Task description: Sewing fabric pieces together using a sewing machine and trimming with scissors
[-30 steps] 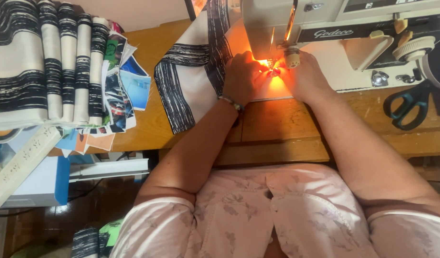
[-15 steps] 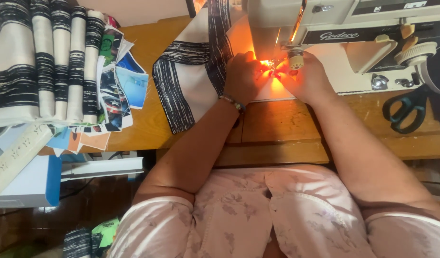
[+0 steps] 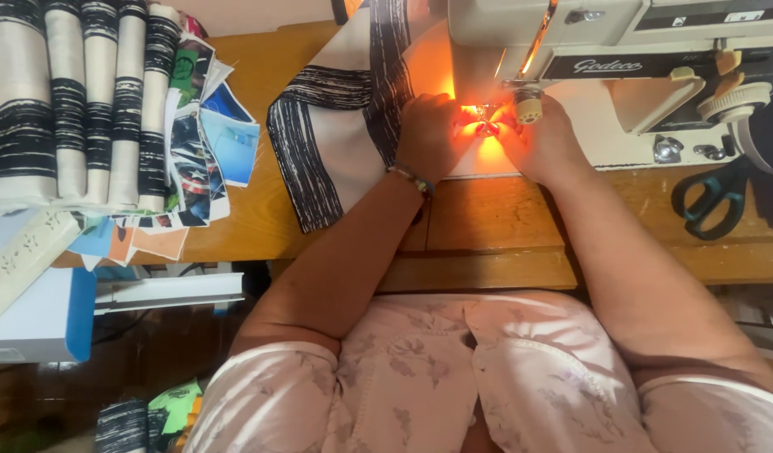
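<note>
A cream sewing machine [image 3: 621, 92] stands on a wooden table [image 3: 487, 226], its lamp glowing orange over the needle. My left hand [image 3: 428, 138] lies on a white cloth with black streaked bands [image 3: 336, 126], pressing it flat just left of the needle. On the other side of the presser foot, my right hand [image 3: 542, 138] holds the cloth's edge, fingers curled under the machine's head. The fingertips of both hands nearly meet at the needle, which the glare partly hides.
Black-handled scissors [image 3: 710, 197] lie on the table at the right. Folded striped cloths [image 3: 76, 101] and a heap of printed fabric scraps [image 3: 202, 143] fill the left side. A white power strip [image 3: 21, 260] and a blue-and-white box [image 3: 42, 315] sit below them.
Both hands stay at the needle; the striped cloth has shifted slightly. The view has drifted a little.
</note>
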